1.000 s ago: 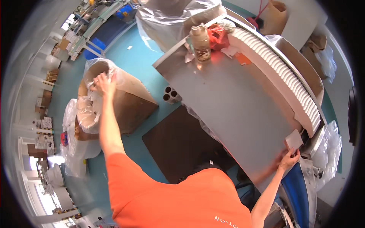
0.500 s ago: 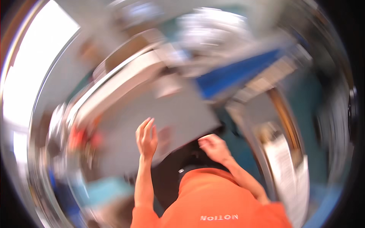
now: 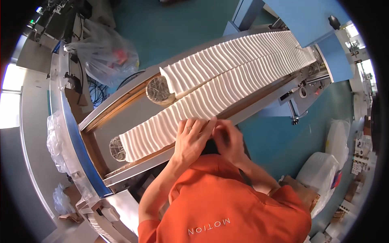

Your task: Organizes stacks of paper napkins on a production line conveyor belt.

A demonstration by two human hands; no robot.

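Note:
Two long rows of white, wavy-ridged stacked pieces lie side by side in a trough. The near row [image 3: 150,135] reaches farther left than the far row [image 3: 227,58]. Each row's left end shows a round, mottled silvery-grey face, the far one being this end disc [image 3: 159,90]. My left hand [image 3: 192,139] is at the front edge of the near row, its fingers bent and close together. Against its fingertips, my right hand [image 3: 229,141] is curled with thumb and fingers drawn in. Whatever lies between the fingers is hidden.
A metal-and-wood frame [image 3: 133,172] borders the trough, with a blue strip [image 3: 87,162] at its left end. Blue machine housing [image 3: 312,24] stands at the far right. Clear plastic bags [image 3: 107,52] hang at the back left; wrapped white bundles [image 3: 318,172] sit at the right.
The view has swung from a blurred grey table to the trough of white rows. My hands, apart before with the left one spread, have come together at the near row.

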